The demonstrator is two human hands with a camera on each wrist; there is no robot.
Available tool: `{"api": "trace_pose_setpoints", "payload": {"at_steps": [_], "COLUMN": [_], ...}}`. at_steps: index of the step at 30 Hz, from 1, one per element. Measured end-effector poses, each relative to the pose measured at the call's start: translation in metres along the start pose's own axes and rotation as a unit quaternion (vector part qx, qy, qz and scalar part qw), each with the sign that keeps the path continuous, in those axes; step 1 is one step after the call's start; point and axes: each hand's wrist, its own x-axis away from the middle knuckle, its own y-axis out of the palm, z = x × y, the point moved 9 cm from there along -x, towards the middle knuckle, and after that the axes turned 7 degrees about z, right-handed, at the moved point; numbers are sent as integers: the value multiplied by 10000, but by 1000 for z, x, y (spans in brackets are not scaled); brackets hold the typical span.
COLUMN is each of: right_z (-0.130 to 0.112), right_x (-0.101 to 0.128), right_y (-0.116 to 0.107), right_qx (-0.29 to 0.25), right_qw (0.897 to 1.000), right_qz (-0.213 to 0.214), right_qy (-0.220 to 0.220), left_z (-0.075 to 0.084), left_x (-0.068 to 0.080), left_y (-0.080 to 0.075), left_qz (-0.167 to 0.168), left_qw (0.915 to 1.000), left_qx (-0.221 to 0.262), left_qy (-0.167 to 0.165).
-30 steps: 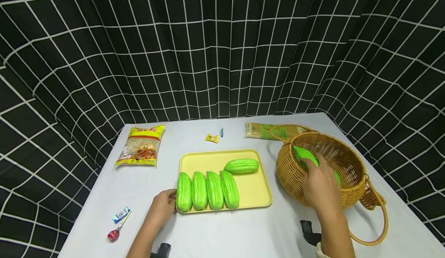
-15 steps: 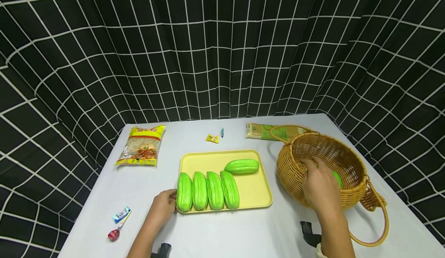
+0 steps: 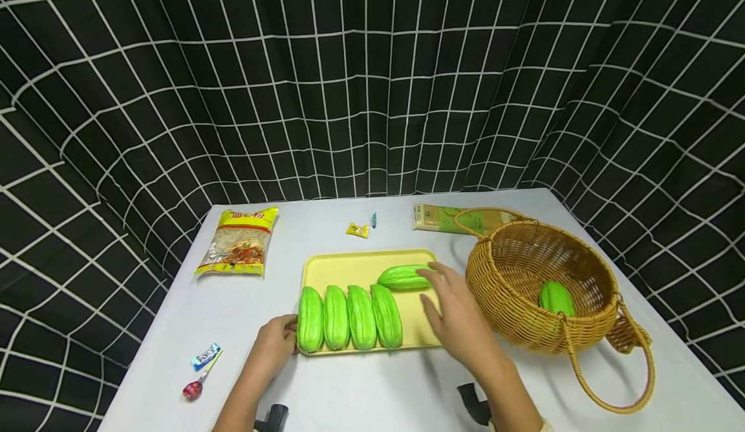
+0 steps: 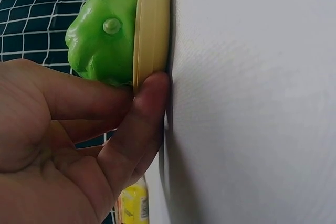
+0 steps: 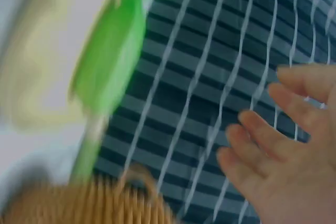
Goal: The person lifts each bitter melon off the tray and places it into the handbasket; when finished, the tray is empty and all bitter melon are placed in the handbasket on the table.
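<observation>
My left hand [image 3: 276, 341] grips the left edge of the yellow tray [image 3: 427, 325]; in the left wrist view, fingertips press the tray wall [image 4: 152, 24] beside a ridged green gourd [image 4: 102, 35]. Several such gourds [image 3: 361, 319] lie side by side along the tray's front left. Another gourd [image 3: 401, 277] lies crosswise at the back right. My right hand [image 3: 456, 315] hangs over the tray's right side, fingers spread, holding nothing, its fingertips near that crosswise gourd. One gourd [image 3: 557, 298] shows inside the wicker basket [image 3: 506, 296] at right; its front wall hides part of the inside.
A bag of noodles [image 3: 238, 241] lies back left. Two small candies, one a yellow-wrapped candy [image 3: 357, 230], lie behind the tray. A flat green-and-tan packet [image 3: 436, 218] is behind the basket. A lollipop [image 3: 193, 390] and a blue-white wrapped candy [image 3: 206, 357] lie front left.
My right hand has let go of a gourd inside the basket and moved left, out over the tray. The left hand stays at the tray's edge.
</observation>
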Motion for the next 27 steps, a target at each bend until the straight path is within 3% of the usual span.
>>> {"api": "trace_pose_setpoints", "payload": {"at_steps": [4,12,27], "right_z": [-27,-37,-29], "right_x": [10,26,29], "right_y": [47,92,94], "right_qx": [165,415,374], "right_qw": [9939,9813,9859], "right_qz": [-1048,-1844,-1589], "right_qy": [-287,-353,-369], "left_z": [0,-1,2], "left_x": [0,0,1], "left_y": [0,1,0], "left_qz": [-26,-61,0], "left_qw": [10000,9999,9999], "left_qx": [3,131,106], "left_qy": [-7,-30,23]}}
